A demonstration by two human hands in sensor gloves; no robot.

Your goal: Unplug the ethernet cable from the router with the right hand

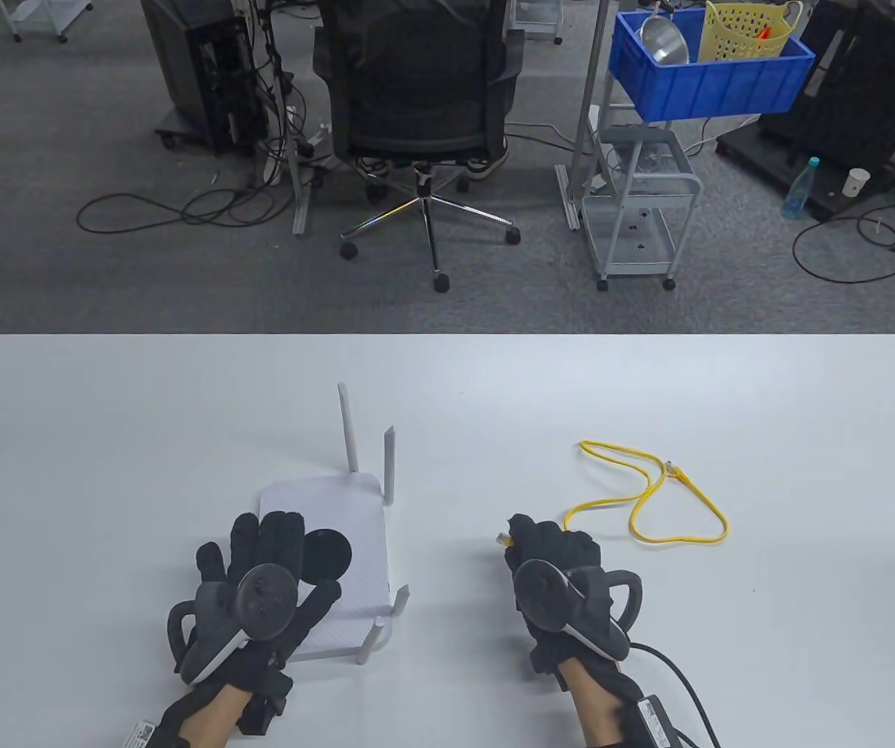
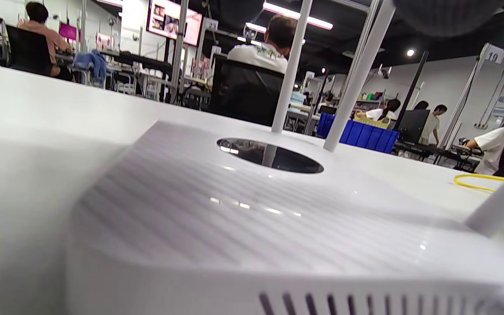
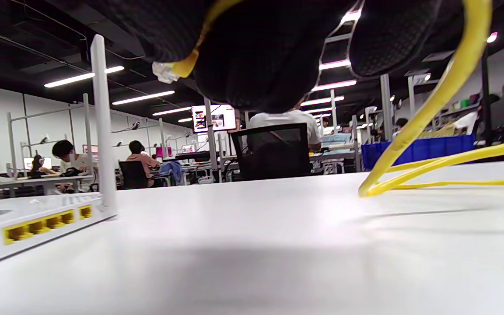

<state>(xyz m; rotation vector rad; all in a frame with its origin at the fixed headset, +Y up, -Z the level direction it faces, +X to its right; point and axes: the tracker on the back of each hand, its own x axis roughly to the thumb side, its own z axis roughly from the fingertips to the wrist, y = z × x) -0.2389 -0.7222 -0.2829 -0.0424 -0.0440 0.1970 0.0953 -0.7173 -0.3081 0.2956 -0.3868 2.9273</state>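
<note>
A white router [image 1: 354,538] with several antennas lies on the table at front left; it fills the left wrist view [image 2: 252,218]. My left hand [image 1: 260,569] rests flat on its top, fingers spread. My right hand [image 1: 544,553] is to the right of the router and grips the yellow ethernet cable [image 1: 650,499] near its clear plug [image 1: 503,538], which is out of the router and clear of it. In the right wrist view the plug [image 3: 164,72] sticks out of my fingers above the table, and the router's yellow ports [image 3: 46,223] show at left with nothing in them.
The rest of the cable lies looped on the table to the right, its other plug [image 1: 677,470] free. A black lead [image 1: 681,678] runs from my right wrist to the front edge. Beyond the table stand an office chair [image 1: 424,101] and a cart [image 1: 642,210].
</note>
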